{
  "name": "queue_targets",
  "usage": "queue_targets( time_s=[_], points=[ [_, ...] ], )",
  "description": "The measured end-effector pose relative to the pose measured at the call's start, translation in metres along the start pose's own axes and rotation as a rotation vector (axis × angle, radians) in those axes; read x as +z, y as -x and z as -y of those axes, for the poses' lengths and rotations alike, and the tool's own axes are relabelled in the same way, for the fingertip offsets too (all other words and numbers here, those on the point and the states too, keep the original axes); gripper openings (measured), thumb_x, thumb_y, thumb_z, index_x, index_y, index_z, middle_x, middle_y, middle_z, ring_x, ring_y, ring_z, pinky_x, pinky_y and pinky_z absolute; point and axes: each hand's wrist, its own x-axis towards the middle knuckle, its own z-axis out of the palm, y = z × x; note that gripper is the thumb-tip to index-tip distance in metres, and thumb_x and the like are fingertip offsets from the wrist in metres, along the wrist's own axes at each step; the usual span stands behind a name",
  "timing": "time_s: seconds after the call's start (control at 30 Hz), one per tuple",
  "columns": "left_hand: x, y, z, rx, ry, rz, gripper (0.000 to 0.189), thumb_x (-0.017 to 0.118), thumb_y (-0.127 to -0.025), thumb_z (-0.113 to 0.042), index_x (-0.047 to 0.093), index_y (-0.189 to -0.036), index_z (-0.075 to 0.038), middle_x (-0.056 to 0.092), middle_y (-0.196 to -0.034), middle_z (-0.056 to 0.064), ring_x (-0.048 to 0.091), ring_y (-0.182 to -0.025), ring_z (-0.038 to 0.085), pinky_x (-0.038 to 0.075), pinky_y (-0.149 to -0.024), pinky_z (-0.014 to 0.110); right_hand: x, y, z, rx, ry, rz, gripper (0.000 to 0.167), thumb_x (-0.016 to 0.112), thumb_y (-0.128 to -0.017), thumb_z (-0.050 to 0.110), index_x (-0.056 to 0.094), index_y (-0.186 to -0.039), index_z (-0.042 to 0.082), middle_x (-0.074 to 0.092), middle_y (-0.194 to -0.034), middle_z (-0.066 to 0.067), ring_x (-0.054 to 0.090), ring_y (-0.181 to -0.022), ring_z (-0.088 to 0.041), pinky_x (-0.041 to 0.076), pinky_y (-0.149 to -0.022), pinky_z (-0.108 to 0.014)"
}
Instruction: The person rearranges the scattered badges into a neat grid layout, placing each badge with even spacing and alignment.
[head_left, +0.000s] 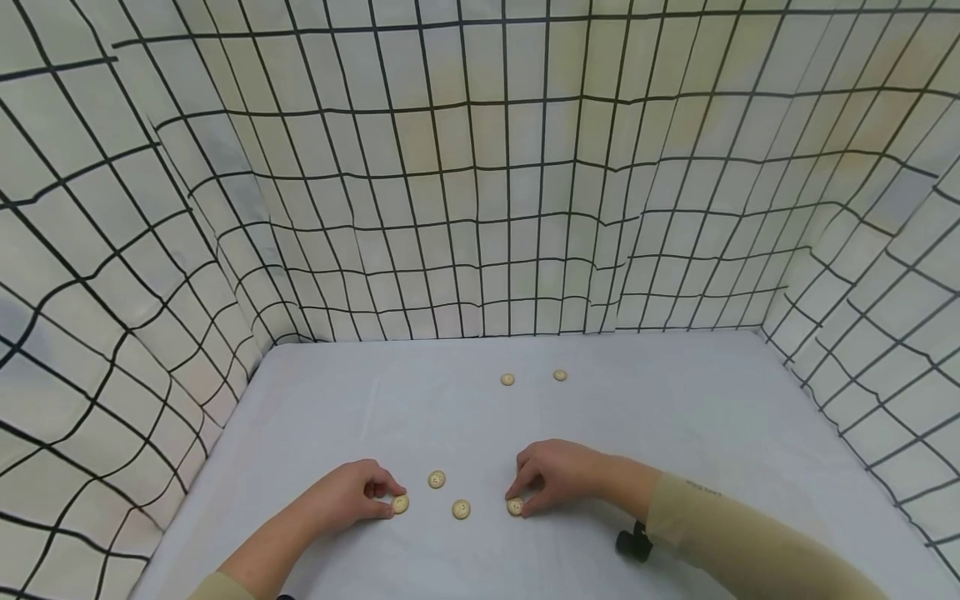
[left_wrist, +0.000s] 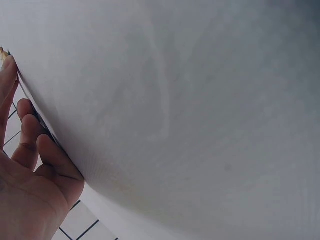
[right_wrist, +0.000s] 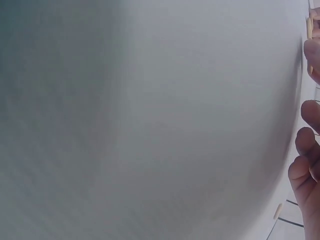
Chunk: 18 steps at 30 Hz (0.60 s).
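My left hand [head_left: 352, 496] pinches a small round pale-wood disc [head_left: 400, 503] between thumb and fingers, on the white tabletop. To the right, my right hand [head_left: 558, 475] holds a similar disc [head_left: 514, 506] between thumb and fingertip, also at table level. Between the hands lie two more discs, one a bit farther back [head_left: 437, 479] and one nearer [head_left: 461, 509], each with a dark mark inside a ring. In the left wrist view, the left palm and fingers [left_wrist: 37, 150] sit at the left edge. Right fingertips [right_wrist: 302, 140] show at the right edge of the right wrist view.
Two more discs, one on the left [head_left: 507, 379] and one on the right [head_left: 560, 375], lie toward the back of the white table [head_left: 360, 400]. White walls with a black grid [head_left: 450, 192] enclose its back and sides. A black device [head_left: 633, 543] hangs below the right sleeve.
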Motion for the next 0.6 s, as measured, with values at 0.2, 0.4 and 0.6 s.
queue_targets(
  time_s=[0.2, 0.4, 0.6],
  points=[
    [0.001, -0.001, 0.0, -0.001, 0.003, -0.002, 0.021, 0.085, -0.077, -0.02, 0.077, -0.097, -0.023, 0.056, -0.084, -0.004, 0.048, -0.079, 0.016, 0.04, -0.067, 0.028, -0.003, 0.002, -0.001, 0.021, -0.029, -0.021, 0.026, 0.081, -0.083, 0.037, 0.078, -0.107, 0.031, 0.055, -0.081, 0.022, 0.043, -0.072, 0.002, 0.038, -0.065, -0.016],
    [0.001, -0.001, 0.002, 0.008, 0.011, -0.005, 0.022, 0.085, -0.077, -0.02, 0.077, -0.098, -0.022, 0.055, -0.083, -0.004, 0.048, -0.078, 0.016, 0.04, -0.066, 0.028, -0.007, 0.007, -0.005, 0.063, -0.058, -0.05, 0.026, 0.082, -0.082, 0.035, 0.078, -0.107, 0.029, 0.055, -0.08, 0.021, 0.045, -0.072, 0.001, 0.039, -0.066, -0.018],
    [0.001, 0.0, 0.002, 0.011, 0.012, -0.004, 0.022, 0.085, -0.077, -0.02, 0.077, -0.097, -0.022, 0.055, -0.082, -0.003, 0.048, -0.078, 0.017, 0.04, -0.066, 0.028, -0.01, 0.013, -0.015, 0.135, -0.082, -0.088, 0.025, 0.082, -0.082, 0.035, 0.079, -0.106, 0.03, 0.055, -0.08, 0.02, 0.049, -0.074, -0.001, 0.042, -0.067, -0.021]
  ],
)
